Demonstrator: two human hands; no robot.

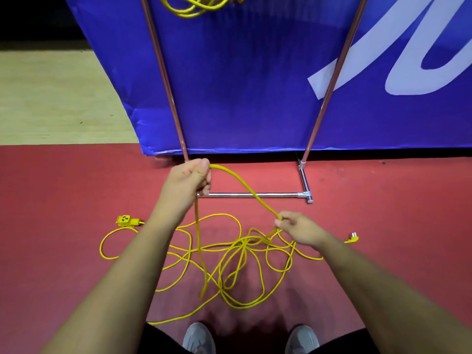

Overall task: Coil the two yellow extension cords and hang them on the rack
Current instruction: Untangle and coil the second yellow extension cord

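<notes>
A yellow extension cord (pixel 237 264) lies in a loose tangle on the red floor in front of my feet. Its socket block (pixel 126 221) rests at the left, its plug (pixel 353 237) at the right. My left hand (pixel 190 180) is raised and closed on a stretch of this cord, which hangs down from the fist. My right hand (pixel 297 227) pinches the same cord lower, to the right. A second yellow cord (pixel 194 6) hangs coiled at the top of the metal rack (pixel 255 194).
The rack's two uprights (pixel 166 80) rise in front of a blue banner (pixel 242 85) with white lettering. Its base bar lies on the red floor just beyond my hands. Pale wooden floor (pixel 51 98) is at the left. My grey shoes (pixel 199 338) show at the bottom.
</notes>
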